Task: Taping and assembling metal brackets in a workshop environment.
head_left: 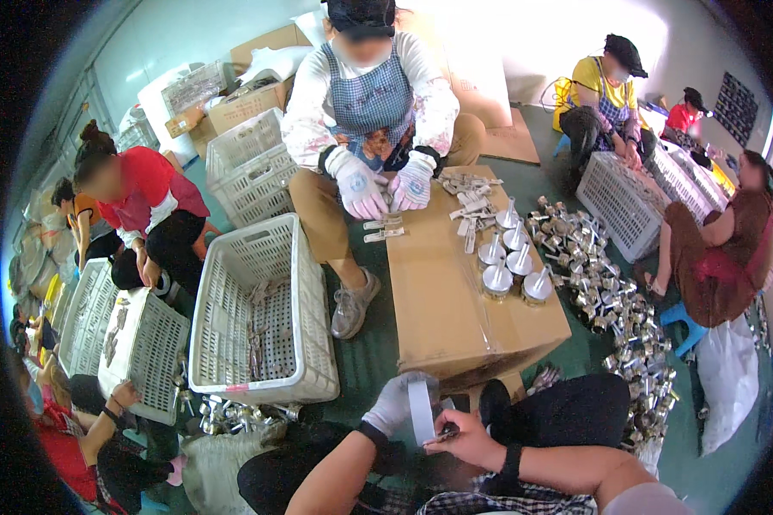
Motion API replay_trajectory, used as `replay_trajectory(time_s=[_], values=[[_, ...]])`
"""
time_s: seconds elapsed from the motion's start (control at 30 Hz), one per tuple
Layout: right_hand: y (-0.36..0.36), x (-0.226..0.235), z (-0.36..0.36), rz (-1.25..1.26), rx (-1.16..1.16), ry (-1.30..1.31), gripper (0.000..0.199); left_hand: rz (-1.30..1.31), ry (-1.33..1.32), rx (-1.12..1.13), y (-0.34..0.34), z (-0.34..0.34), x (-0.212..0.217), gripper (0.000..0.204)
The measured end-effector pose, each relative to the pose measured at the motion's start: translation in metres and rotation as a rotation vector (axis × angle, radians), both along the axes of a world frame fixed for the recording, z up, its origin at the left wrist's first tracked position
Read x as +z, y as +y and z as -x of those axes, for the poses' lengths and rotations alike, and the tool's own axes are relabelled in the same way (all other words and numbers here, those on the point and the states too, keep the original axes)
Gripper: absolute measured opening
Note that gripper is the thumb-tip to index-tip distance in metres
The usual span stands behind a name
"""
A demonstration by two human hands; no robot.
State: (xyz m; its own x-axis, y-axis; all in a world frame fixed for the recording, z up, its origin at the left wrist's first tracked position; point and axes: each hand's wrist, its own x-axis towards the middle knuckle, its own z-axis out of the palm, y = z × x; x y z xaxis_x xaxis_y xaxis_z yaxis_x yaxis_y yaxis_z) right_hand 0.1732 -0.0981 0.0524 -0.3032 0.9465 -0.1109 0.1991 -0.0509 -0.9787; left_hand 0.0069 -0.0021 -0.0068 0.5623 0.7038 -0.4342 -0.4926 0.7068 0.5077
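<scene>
- Left hand [392,403], in a white glove, is wrapped around a shiny metal disc-shaped part [422,410], held upright low in front of the person, just short of the cardboard box [455,292] that serves as a bench.
- Right hand [468,439], bare, fingers pinched on a small dark piece [445,432] pressed against the disc's lower edge. Can't make out what the piece is; too small and partly hidden.
- Step in hand, by my read: fitting or working that small piece onto the metal part, mid-assembly, not finished.
- Next move likely needs the left grip kept steady and square while the right seats the piece, then a clear spot on the box top.
- On the box, far right side: a cluster of finished-looking metal knobs [514,257] standing on end, loose flat metal plates [468,206] behind them.
- Pile of shiny metal parts [614,300] on the green floor right of the box.
- White plastic crate [262,309] left of the box, a few parts inside.
- Co-worker opposite, white gloves [385,184] together over small parts at the box's far edge.
</scene>
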Motion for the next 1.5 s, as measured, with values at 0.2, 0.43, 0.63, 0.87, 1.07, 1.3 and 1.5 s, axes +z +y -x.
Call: replay_trajectory(time_s=[0.2, 0.43, 0.63, 0.87, 1.07, 1.3, 1.5], values=[[0.0, 0.034, 0.013, 0.059, -0.036, -0.066, 0.027, -0.075, 0.09, 0.0, 0.001, 0.011, -0.01, 0.017], [-0.016, 0.016, 0.019, 0.163, -0.176, 0.096, 0.027, -0.313, 0.404, 0.026, -0.002, 0.003, 0.009, 0.018], [-0.018, 0.0, 0.018, 0.061, -0.186, 0.247, 0.027, 0.133, -0.053, 0.125, 0.01, 0.016, 0.0, 0.02], [-0.017, 0.0, 0.016, 0.014, -0.203, 0.241, 0.028, 0.156, -0.051, 0.095, 0.01, 0.013, 0.001, 0.018], [-0.019, 0.002, 0.02, 0.008, -0.197, 0.194, 0.029, -0.01, 0.021, 0.086, 0.005, 0.025, -0.025, 0.024], [-0.016, -0.01, 0.015, 0.038, -0.198, 0.207, 0.031, -0.232, 0.208, 0.059, 0.002, 0.012, -0.008, 0.038], [-0.016, -0.005, 0.019, -0.043, -0.178, 0.197, 0.031, -0.218, 0.107, 0.011, 0.007, 0.026, -0.032, 0.033]])
